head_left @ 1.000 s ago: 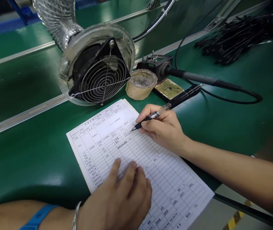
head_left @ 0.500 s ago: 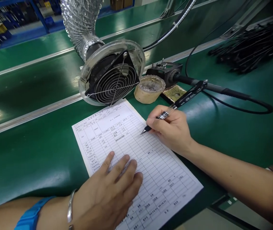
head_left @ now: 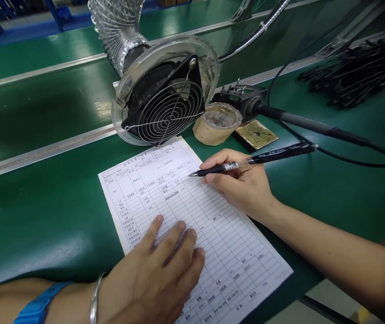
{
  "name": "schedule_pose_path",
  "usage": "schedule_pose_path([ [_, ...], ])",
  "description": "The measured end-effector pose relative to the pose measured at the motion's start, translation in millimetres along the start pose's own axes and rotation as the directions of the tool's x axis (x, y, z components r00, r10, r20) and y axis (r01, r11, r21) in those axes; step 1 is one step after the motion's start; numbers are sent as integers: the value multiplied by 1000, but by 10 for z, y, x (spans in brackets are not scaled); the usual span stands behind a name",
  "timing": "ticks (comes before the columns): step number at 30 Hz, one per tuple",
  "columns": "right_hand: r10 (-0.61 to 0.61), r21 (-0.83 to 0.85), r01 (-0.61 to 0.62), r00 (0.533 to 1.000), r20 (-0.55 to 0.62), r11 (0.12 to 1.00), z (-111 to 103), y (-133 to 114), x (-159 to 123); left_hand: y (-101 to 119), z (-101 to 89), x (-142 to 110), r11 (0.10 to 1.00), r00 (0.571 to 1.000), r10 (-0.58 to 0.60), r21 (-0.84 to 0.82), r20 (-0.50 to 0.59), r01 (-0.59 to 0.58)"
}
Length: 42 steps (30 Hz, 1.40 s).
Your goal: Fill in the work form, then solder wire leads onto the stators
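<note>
Black pen (head_left: 280, 154) sits in right hand (head_left: 246, 186); left hand (head_left: 155, 270) rests on paper (head_left: 209, 220).

White form (head_left: 226, 238), dark grid lines; black pen (head_left: 282, 154); blue wristband (head_left: 40, 307); green tabletop (head_left: 43, 225); cable heap (head_left: 351, 74) seemingly black.

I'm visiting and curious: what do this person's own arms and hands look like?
No gloves or sleeves show. The left hand has a silvery bangle at its wrist and a blue band farther up; the right hand and right forearm are bare.
</note>
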State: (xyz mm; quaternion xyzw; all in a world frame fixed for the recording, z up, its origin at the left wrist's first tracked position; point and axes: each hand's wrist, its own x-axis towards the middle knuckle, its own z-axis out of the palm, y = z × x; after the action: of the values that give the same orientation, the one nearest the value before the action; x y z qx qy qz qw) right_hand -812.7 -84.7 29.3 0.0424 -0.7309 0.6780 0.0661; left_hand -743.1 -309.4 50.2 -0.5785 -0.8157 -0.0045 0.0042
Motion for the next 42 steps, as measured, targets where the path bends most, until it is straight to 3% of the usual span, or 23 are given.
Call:
schedule_pose_path([
  [10,73,59,-73,997,-4,996,-12,-22,17,60,139,-35,1000,995,-25,12,-95,26],
  [17,190,146,-183,981,-31,972,8,-54,27,47,144,-50,998,992,18,64,-121,-10],
  [25,99,59,-100,995,30,993,-45,15,-11,82,182,-49,998,992,-19,59,-128,26],
  [30,104,0,-104,995,-7,995,-27,2,-14,128,218,-49,997,984,-56,40,-169,63],
  [37,119,50,-116,991,-58,992,-4,-46,-25,114,129,-34,997,988,-51,42,-144,58],
  [42,-57,-149,46,996,-74,988,-84,-144,-204,75,78,-41,998,987,-45,43,-157,53],
])
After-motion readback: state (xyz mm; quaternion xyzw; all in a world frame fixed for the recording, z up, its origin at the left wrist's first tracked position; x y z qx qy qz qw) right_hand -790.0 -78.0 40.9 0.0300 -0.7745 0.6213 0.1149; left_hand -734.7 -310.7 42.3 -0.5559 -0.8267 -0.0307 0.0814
